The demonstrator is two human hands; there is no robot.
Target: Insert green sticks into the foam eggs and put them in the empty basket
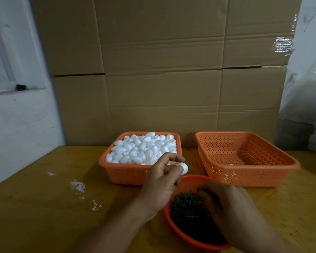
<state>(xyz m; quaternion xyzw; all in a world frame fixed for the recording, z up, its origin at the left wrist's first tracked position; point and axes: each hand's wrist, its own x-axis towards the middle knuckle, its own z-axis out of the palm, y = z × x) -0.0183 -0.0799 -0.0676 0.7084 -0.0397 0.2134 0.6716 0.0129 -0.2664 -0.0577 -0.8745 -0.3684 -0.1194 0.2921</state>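
Observation:
My left hand (162, 181) holds one white foam egg (183, 168) between fingertips, just above the near rim of the orange basket (124, 175) heaped with white foam eggs (142, 149). My right hand (226, 207) reaches down into a round orange bowl (182, 232) full of dark green sticks (186, 207), its fingertips buried among them; whether they pinch a stick is hidden. To the right stands a tilted perforated orange basket (254, 172) with one small pale item (231, 164) barely showing at its near wall.
All three containers rest on a yellow wooden table (44, 207) marked with white foam crumbs (78, 186) on the left. Large cardboard sheets (162, 70) stand behind the baskets, a white wall at left, plastic-wrapped stacks at far right.

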